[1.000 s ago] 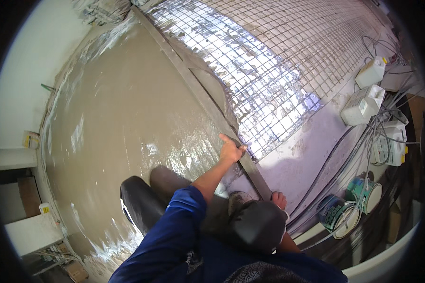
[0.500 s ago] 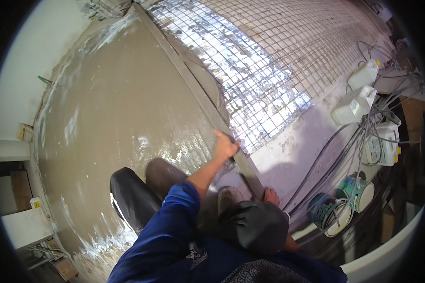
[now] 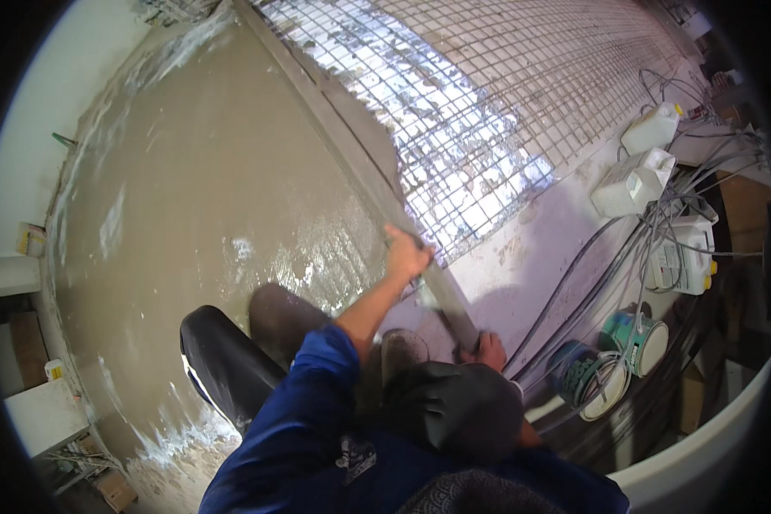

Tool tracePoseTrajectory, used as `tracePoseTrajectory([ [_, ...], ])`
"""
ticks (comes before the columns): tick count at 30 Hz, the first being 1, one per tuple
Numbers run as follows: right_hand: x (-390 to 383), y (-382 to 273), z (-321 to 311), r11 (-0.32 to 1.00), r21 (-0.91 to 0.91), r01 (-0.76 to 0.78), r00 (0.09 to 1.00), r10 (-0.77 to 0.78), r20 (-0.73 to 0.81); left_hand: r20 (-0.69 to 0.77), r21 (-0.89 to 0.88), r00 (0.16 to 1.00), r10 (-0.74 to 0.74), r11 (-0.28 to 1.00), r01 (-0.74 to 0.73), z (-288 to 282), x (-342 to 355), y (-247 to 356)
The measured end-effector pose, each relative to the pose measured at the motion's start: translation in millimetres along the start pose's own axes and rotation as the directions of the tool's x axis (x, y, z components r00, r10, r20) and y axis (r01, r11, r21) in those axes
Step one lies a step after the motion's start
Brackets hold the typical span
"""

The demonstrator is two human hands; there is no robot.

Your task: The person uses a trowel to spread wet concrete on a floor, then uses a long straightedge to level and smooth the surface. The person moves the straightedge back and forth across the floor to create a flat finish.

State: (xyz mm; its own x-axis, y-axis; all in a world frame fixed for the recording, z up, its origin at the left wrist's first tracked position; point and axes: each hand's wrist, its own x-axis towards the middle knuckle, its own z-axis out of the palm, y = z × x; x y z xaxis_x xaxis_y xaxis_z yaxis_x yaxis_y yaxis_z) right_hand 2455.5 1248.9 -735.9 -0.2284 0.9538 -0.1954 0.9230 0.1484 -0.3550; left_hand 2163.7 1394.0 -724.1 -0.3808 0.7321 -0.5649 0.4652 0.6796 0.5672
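Note:
A long, straight screed board (image 3: 338, 141) lies slantwise across wet grey mortar (image 3: 188, 171), from the far wall side down to my knees. My left hand (image 3: 409, 254) grips it partway along, thumb on the near side and fingers wrapped over the far edge. Lower down, my right hand (image 3: 487, 349) holds the board's near end, partly hidden behind my knee. Smooth mortar spreads left of the board, and a narrow strip of it lies along its right side.
Wire mesh (image 3: 480, 128) covers the floor beyond the board. At right stand white jugs (image 3: 634, 182), tangled cables (image 3: 660, 231) and paint buckets (image 3: 634, 341). A white wall (image 3: 51, 111) bounds the mortar at left. My bent knees (image 3: 231, 364) are close to the board's near end.
The view has shifted slightly, with the surroundings sliding left and up. My right hand shows more beside my knee. Both hands keep their hold on the board.

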Motion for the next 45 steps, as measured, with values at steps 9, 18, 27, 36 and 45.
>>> tracePoseTrajectory([
  [9, -18.7, 27.6, -7.0, 0.994, -0.049, -0.100, 0.993, 0.103, 0.064, 0.055, -0.004, 0.998, -0.021, 1.000, 0.021, 22.2, -34.6, 8.2],
  [18, -37.6, 71.3, 26.2, 0.970, -0.241, 0.016, 0.995, 0.008, 0.100, 0.142, -0.023, 0.990, -0.010, 1.000, 0.013, 29.2, -38.8, 7.9],
  [27, -48.8, 57.1, 6.9, 0.985, -0.101, -0.140, 0.978, 0.154, 0.141, 0.152, -0.002, 0.987, -0.042, 0.999, 0.042, 39.2, -40.4, 6.1],
  [36, -50.3, 54.6, 1.4, 0.991, -0.076, -0.106, 0.993, 0.109, 0.043, 0.128, -0.086, 0.992, -0.010, 0.996, 0.021, 36.0, -53.2, 11.7],
  [45, -53.9, 44.8, -6.5, 0.995, -0.030, -0.098, 0.995, 0.099, 0.018, 0.064, 0.026, 0.991, -0.116, 0.993, 0.115, 12.3, -51.7, 29.5],
])
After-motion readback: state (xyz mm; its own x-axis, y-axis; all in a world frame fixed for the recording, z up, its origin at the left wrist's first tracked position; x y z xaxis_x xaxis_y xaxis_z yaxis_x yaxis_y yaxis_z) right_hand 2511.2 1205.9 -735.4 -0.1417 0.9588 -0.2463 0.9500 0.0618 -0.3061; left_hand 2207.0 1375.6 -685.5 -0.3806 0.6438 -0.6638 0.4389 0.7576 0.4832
